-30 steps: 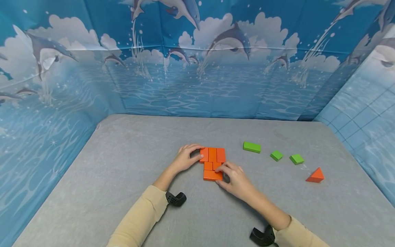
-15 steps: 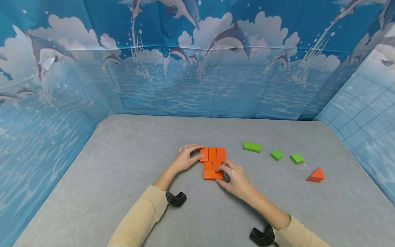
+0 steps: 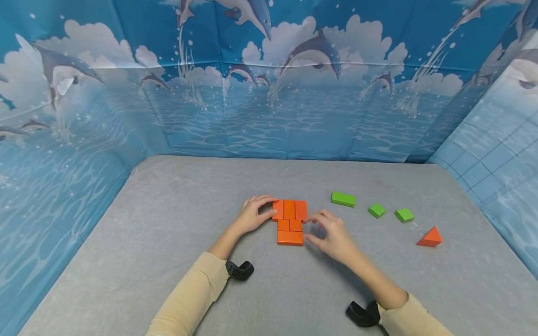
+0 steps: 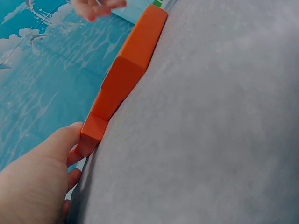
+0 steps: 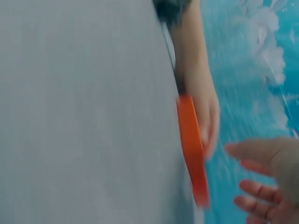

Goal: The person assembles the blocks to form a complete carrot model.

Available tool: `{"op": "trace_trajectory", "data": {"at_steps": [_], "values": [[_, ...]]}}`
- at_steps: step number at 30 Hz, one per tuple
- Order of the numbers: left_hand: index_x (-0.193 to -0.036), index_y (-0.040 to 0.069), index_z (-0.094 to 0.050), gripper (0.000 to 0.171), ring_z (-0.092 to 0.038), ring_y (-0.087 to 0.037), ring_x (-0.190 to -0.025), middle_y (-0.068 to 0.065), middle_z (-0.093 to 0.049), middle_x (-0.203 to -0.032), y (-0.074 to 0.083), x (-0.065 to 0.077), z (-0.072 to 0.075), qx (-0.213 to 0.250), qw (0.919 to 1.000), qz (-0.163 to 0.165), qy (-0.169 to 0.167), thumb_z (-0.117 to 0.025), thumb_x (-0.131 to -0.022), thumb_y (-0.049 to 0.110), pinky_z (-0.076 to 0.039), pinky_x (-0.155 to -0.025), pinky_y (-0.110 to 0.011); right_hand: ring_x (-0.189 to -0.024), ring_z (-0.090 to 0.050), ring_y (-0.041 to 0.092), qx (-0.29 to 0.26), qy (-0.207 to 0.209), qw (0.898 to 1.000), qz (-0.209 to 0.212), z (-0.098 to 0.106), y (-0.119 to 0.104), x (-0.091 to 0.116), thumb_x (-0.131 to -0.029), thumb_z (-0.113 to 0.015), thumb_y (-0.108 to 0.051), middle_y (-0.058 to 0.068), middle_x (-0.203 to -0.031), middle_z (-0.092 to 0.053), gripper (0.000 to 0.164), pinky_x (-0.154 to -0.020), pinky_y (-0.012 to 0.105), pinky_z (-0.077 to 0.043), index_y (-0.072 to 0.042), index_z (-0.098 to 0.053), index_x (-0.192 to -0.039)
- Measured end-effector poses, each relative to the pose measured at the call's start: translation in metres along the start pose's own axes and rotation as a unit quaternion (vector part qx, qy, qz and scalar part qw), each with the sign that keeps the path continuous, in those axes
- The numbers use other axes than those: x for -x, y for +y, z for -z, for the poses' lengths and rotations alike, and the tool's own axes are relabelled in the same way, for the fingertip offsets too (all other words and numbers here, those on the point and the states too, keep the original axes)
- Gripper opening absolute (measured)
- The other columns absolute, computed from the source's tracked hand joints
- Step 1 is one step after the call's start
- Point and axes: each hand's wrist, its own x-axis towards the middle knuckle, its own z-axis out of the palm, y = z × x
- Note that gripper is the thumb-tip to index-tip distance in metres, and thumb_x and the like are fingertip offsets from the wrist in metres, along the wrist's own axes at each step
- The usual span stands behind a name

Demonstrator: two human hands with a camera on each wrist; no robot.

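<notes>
1. Orange blocks (image 3: 289, 212) lie flat on the desk (image 3: 168, 200), edges touching, between our two hands; wide block (image 3: 290, 238) nearest us.
2. Left grip (image 3: 256, 213) pinches the left block (image 3: 279, 208) at the far row's end. A tug or twist there would likely open seams.
3. Right grip (image 3: 334, 237) spread, holding nothing, just beside the layout; fingertip contact we cannot tell. A stray brush could skew the wide block.
4. Reaching toward the triangle (image 3: 430, 238), our sleeve might nudge green blocks (image 3: 343, 199).
</notes>
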Motion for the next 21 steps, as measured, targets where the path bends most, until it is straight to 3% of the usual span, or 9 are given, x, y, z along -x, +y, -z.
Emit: {"op": "trace_trajectory", "data": {"at_steps": [5, 9, 13, 17, 21], "values": [[-0.123, 0.013, -0.058, 0.039, -0.043, -0.027, -0.121, -0.006, -0.054, -0.127, 0.001, -0.001, 0.001, 0.004, 0.9998, 0.015, -0.015, -0.060, -0.089, 0.031, -0.020, -0.104, -0.050, -0.079, -0.053, 0.024, 0.012, 0.006, 1.000, -0.001, 0.039, 0.026, 0.007, -0.071, -0.076, -0.002, 0.011, -0.094, -0.058, 0.038, -0.066, 0.039, -0.045, -0.001, -0.061, -0.106], [-0.125, 0.015, -0.057, 0.039, -0.042, -0.025, -0.122, -0.004, -0.053, -0.129, 0.002, -0.002, 0.002, -0.002, 0.9994, 0.025, -0.023, -0.060, -0.089, 0.030, -0.019, -0.105, -0.049, -0.085, -0.052, 0.023, 0.045, -0.003, 0.999, 0.007, 0.072, 0.051, 0.023, -0.072, -0.074, 0.001, 0.011, -0.101, -0.058, 0.044, -0.071, 0.035, -0.043, 0.001, -0.057, -0.113], [-0.124, 0.016, -0.058, 0.038, -0.042, -0.025, -0.122, -0.004, -0.053, -0.129, 0.001, -0.002, 0.001, -0.001, 0.9995, 0.025, -0.021, -0.060, -0.089, 0.030, -0.019, -0.105, -0.049, -0.088, -0.050, 0.020, 0.083, -0.013, 0.996, -0.018, 0.104, 0.073, 0.042, -0.074, -0.073, -0.002, 0.012, -0.108, -0.057, 0.047, -0.072, 0.033, -0.040, 0.000, -0.055, -0.117], [-0.124, 0.016, -0.058, 0.038, -0.043, -0.025, -0.122, -0.005, -0.053, -0.128, 0.001, -0.002, 0.001, 0.002, 0.9995, 0.024, -0.018, -0.061, -0.088, 0.029, -0.019, -0.105, -0.049, -0.092, -0.045, 0.009, 0.105, -0.021, 0.993, -0.056, 0.131, 0.095, 0.063, -0.078, -0.071, -0.006, 0.012, -0.109, -0.055, 0.044, -0.067, 0.036, -0.039, -0.001, -0.054, -0.118], [-0.123, 0.016, -0.059, 0.037, -0.043, -0.025, -0.122, -0.005, -0.054, -0.128, 0.001, -0.002, 0.000, -0.001, 0.9996, 0.025, -0.017, -0.061, -0.088, 0.029, -0.021, -0.104, -0.048, -0.100, -0.038, -0.009, 0.099, -0.021, 0.994, -0.044, 0.154, 0.116, 0.082, -0.073, -0.074, -0.001, 0.000, -0.109, -0.054, 0.044, -0.076, 0.019, -0.035, -0.002, -0.057, -0.113]]}}
